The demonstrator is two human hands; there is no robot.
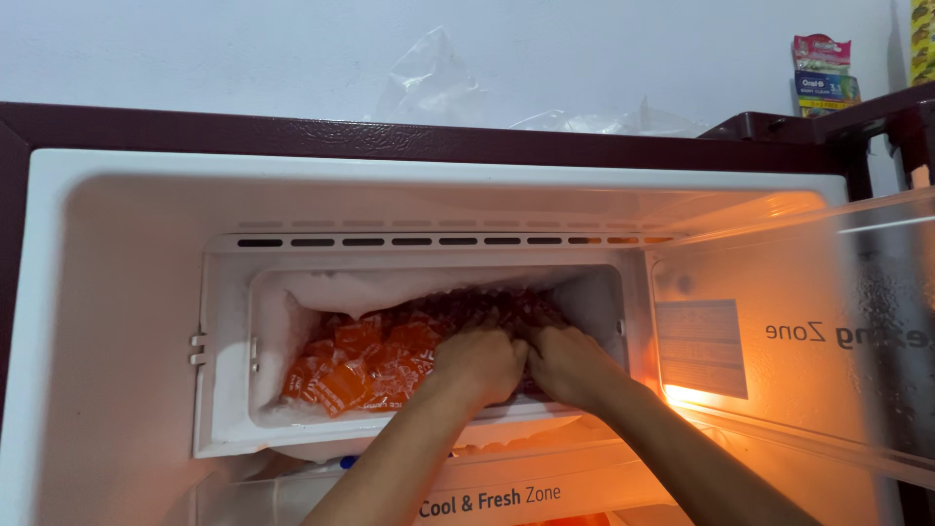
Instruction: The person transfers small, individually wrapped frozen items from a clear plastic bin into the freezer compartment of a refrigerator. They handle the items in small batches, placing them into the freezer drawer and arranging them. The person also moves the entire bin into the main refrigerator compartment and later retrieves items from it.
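A pale wall [243, 49] rises behind a dark maroon fridge [390, 138]. Crumpled clear plastic [433, 83] lies on the fridge top, with small colourful boxes [823, 73] at the right. Warm orange light [691, 394] glows inside the white interior.

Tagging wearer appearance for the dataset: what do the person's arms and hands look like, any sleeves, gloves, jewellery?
Both forearms are bare up to the frame edge: no sleeves show. Left hand and right hand are bare, no gloves. No watch, bracelet or ring shows; fingertips are hidden.
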